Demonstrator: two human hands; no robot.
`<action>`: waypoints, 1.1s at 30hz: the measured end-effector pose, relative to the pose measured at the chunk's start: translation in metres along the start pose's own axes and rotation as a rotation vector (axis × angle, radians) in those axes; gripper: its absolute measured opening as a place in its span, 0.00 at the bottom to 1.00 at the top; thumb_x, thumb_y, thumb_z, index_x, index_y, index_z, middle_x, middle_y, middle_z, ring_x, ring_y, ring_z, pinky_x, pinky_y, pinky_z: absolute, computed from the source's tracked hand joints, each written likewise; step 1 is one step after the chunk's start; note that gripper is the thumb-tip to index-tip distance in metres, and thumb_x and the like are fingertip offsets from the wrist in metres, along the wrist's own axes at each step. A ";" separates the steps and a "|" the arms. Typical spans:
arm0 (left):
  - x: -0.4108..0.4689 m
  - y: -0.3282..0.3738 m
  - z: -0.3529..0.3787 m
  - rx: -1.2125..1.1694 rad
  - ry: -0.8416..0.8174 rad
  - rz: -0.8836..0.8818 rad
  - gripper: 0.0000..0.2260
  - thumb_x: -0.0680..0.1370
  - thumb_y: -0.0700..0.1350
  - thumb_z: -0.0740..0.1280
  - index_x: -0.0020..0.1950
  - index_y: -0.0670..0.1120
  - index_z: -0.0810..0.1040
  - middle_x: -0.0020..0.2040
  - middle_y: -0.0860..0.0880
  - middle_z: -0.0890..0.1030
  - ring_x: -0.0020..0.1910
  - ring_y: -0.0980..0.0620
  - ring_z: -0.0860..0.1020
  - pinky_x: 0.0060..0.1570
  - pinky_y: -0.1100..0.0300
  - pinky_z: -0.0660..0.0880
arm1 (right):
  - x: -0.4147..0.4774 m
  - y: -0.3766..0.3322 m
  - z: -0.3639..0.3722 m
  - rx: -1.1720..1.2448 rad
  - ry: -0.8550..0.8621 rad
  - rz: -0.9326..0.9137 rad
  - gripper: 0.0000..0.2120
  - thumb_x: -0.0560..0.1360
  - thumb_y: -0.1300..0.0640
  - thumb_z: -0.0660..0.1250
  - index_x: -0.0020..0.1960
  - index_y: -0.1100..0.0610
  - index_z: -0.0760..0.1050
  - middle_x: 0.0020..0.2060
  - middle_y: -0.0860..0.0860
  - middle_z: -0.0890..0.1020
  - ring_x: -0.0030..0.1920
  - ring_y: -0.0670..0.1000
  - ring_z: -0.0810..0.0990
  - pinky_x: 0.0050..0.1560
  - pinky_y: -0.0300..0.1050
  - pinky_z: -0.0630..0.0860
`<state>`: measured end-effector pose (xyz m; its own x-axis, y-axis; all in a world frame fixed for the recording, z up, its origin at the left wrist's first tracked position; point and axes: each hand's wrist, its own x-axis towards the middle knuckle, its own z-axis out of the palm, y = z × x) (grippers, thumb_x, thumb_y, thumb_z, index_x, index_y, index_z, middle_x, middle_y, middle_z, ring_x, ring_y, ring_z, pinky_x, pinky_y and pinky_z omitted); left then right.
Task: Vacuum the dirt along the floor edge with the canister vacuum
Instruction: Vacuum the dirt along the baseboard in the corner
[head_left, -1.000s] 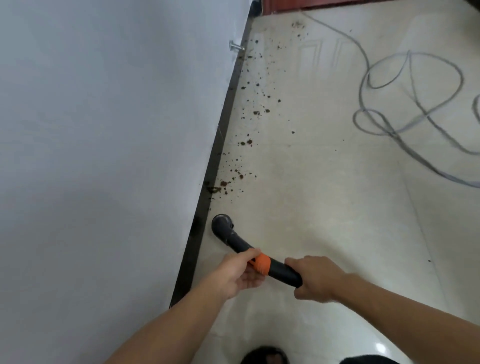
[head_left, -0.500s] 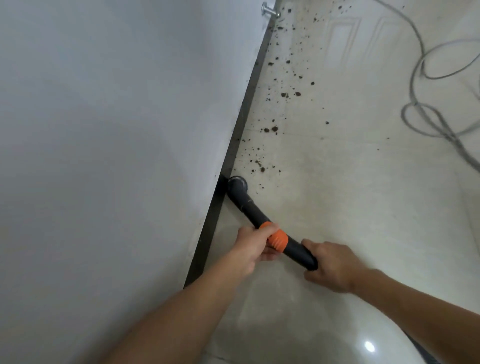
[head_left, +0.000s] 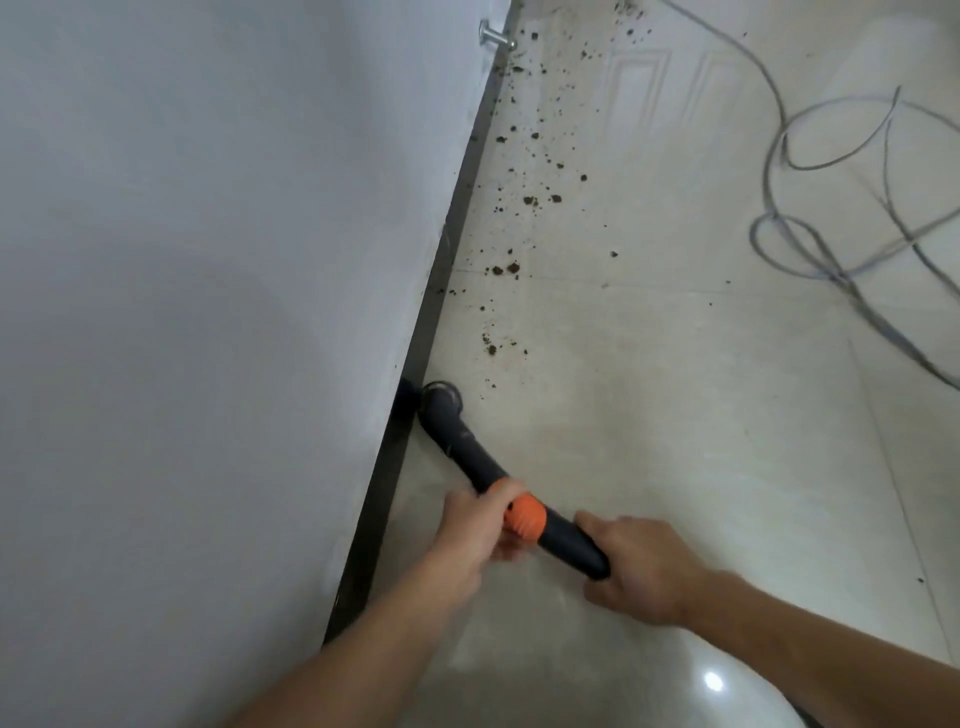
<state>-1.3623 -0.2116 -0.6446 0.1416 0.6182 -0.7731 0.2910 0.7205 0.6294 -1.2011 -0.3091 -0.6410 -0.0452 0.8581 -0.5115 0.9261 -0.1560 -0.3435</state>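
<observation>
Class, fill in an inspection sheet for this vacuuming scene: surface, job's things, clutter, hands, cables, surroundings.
Surface: pale glossy tile floor.
Job's things: black nozzle at the baseboard; dirt scattered ahead along the edge.
Clutter: nothing seen.
Hands: left hand grips beside the orange collar; right hand grips the tube's rear.
Cables: grey cord looped loosely on the floor, right.
Surroundings: white wall; metal doorstop near its foot.

Single head view, steeply down and close along the baseboard (head_left: 415, 353).
</observation>
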 end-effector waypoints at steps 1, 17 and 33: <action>-0.012 -0.014 0.004 -0.012 -0.019 -0.002 0.12 0.76 0.46 0.70 0.50 0.37 0.77 0.34 0.42 0.79 0.26 0.48 0.78 0.25 0.60 0.75 | -0.012 0.003 0.009 -0.038 -0.019 -0.003 0.16 0.70 0.46 0.66 0.55 0.47 0.67 0.49 0.51 0.81 0.50 0.56 0.80 0.40 0.45 0.66; 0.017 0.018 0.039 0.054 -0.090 0.047 0.12 0.75 0.47 0.71 0.48 0.38 0.77 0.32 0.40 0.77 0.23 0.48 0.74 0.22 0.63 0.70 | -0.012 0.025 -0.007 0.075 0.082 0.085 0.15 0.69 0.46 0.68 0.50 0.46 0.65 0.42 0.48 0.78 0.48 0.55 0.80 0.40 0.45 0.66; -0.024 -0.018 0.010 -0.126 0.018 0.040 0.11 0.75 0.47 0.71 0.50 0.41 0.76 0.39 0.44 0.78 0.34 0.48 0.77 0.29 0.59 0.76 | -0.013 0.006 0.018 0.088 -0.038 -0.009 0.13 0.69 0.49 0.68 0.46 0.47 0.64 0.38 0.46 0.76 0.42 0.52 0.77 0.36 0.45 0.66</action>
<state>-1.3617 -0.2419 -0.6381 0.1333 0.6522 -0.7462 0.1639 0.7281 0.6656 -1.2015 -0.3302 -0.6504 -0.0692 0.8406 -0.5373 0.8891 -0.1922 -0.4153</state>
